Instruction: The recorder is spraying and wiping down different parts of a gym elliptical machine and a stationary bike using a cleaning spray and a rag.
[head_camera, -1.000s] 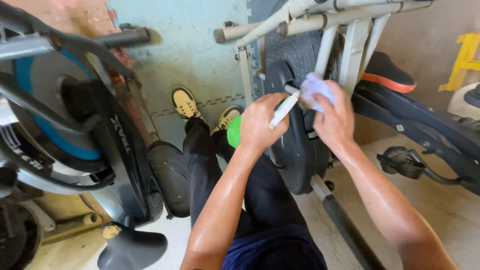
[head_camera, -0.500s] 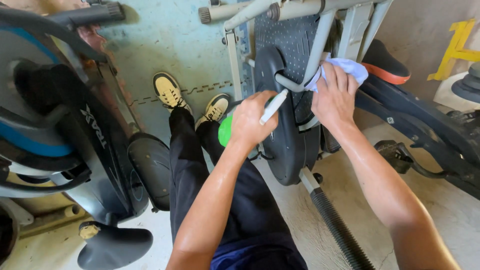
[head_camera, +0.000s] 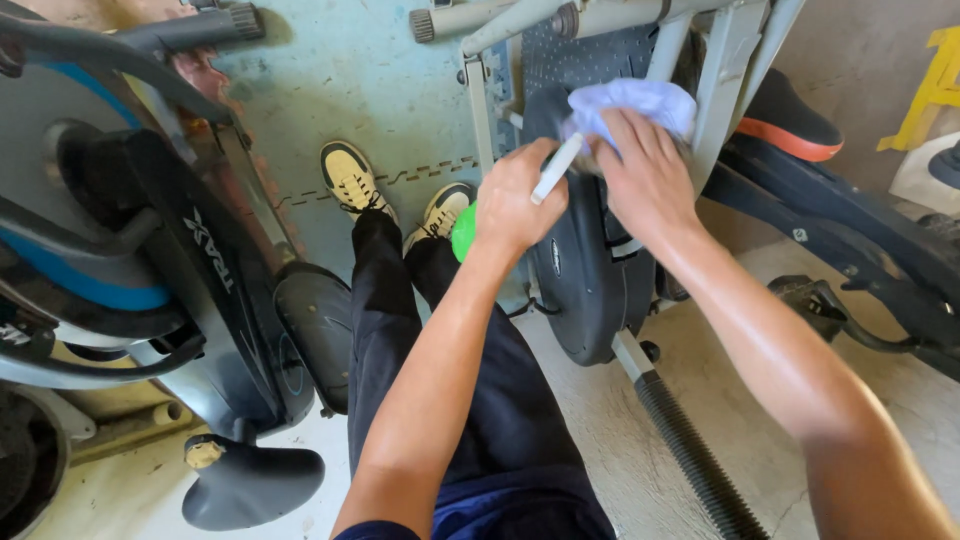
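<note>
View from a head camera, looking down at a person's 2 bare arms reaching forward over their own legs in black trousers (head_camera: 400, 330) and 2 tan shoes (head_camera: 352, 178).

The left hand (head_camera: 515, 205) is closed around a green bottle (head_camera: 463, 235), of which only a rounded green part shows below the fist, just above the right shoe. A white tube-shaped nozzle (head_camera: 556, 170) sticks up out of the fist at a slant, pointing toward the cloth. The fingers are curled tight around the bottle.

The right hand (head_camera: 645, 180) lies with fingers spread and pressed flat on a pale blue cloth (head_camera: 632, 102). The cloth is bunched against the top of a dark round flywheel cover (head_camera: 585, 280) on an exercise bike, close to a grey frame tube (head_camera: 665, 50). The 2 hands are just beside each other, the nozzle tip near the cloth's lower edge.

Behind the right forearm sits a black saddle with an orange edge (head_camera: 790, 125), and lower right a black pedal (head_camera: 820, 305). A ribbed black bar (head_camera: 695, 460) runs along the concrete floor from under the cover.

On the left stands a second bike (head_camera: 200, 280), black with a blue ring, and a black saddle (head_camera: 250, 485) lies at the bottom left. The floor under the shoes is a pale green mat (head_camera: 370, 90).
</note>
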